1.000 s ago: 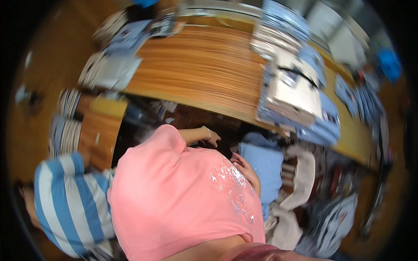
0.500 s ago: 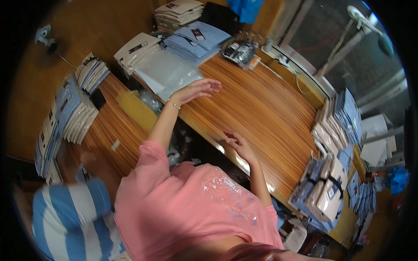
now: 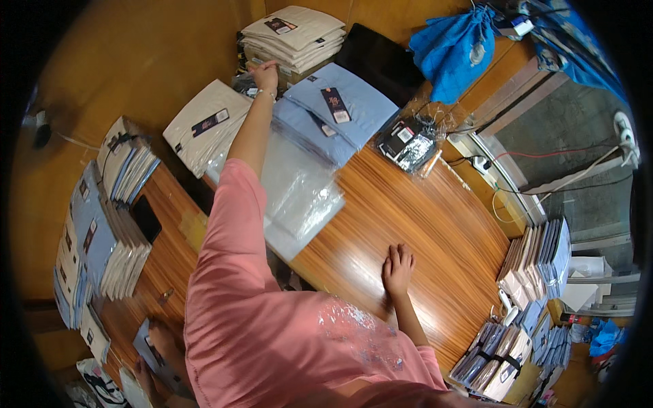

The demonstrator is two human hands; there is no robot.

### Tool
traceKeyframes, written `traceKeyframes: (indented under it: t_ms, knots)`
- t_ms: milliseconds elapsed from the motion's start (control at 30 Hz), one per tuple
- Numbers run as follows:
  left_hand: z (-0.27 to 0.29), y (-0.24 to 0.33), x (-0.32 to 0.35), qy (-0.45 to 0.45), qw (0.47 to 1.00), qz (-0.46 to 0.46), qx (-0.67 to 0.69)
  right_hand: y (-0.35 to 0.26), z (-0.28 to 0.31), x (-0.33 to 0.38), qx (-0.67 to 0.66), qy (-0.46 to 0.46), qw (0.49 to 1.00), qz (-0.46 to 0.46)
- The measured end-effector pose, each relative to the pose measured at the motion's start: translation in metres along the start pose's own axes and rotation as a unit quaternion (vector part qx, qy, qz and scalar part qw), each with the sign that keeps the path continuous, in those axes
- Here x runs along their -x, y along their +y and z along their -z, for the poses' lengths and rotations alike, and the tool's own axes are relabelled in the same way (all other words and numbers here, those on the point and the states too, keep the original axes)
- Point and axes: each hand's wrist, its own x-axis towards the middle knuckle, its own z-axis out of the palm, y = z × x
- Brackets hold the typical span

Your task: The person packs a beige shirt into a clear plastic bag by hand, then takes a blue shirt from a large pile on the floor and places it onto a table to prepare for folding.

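My left arm is stretched to the back of the table. My left hand (image 3: 265, 76) is beside a pile of cream folded shirts (image 3: 294, 30), above a small dark plastic-wrapped item (image 3: 245, 84); its fingers are partly hidden. Below the wrist, blue folded shirts (image 3: 333, 112) with dark tags lie to the right and cream bagged shirts (image 3: 207, 126) to the left. Clear plastic bags (image 3: 299, 194) spread under my forearm. On the bare wood tabletop (image 3: 442, 217), my right hand (image 3: 399, 272) rests with fingers apart, holding nothing.
A clear bag of dark tags (image 3: 408, 143) lies by the window. Bundled shirts (image 3: 493, 360) and upright packed shirts (image 3: 534, 262) line the right side. Stacked shirts (image 3: 95, 231) and a black phone (image 3: 145, 219) are on the left table, where another person's hands (image 3: 162, 338) handle a light blue shirt.
My left hand has gone from above the table to the far pile, my arm straightening. My right hand has come down onto the tabletop. The view has shifted.
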Motion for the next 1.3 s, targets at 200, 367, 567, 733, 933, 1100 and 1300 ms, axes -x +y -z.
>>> traceKeyframes:
  t_ms: [200,367,567,733,933,1100,1300]
  knots:
    - [-0.057,-0.040,-0.020,0.032,0.975,0.200,0.085,0.008,0.001,0.002,0.028,-0.035,0.998,-0.043]
    - [-0.049,-0.031,-0.034,0.009,0.976,0.146,0.159,0.008,-0.001,-0.003,0.000,-0.053,0.998,-0.044]
    - [-0.058,-0.014,-0.038,0.012,0.961,0.160,0.225,0.006,0.002,-0.008,-0.003,-0.064,0.996,-0.056]
    - [-0.064,-0.010,-0.063,-0.013,0.877,0.286,0.386,0.008,0.002,-0.010,-0.013,-0.061,0.997,-0.053]
    - [-0.067,0.022,-0.036,-0.008,0.856,0.344,0.385,0.009,0.000,-0.006,-0.013,-0.047,0.997,-0.060]
    - [-0.066,0.035,-0.036,-0.052,0.898,0.324,0.294,0.010,0.001,-0.006,-0.027,-0.048,0.996,-0.064]
    - [-0.062,0.056,-0.034,-0.028,0.889,0.301,0.344,0.011,0.003,-0.007,-0.031,-0.045,0.997,-0.059]
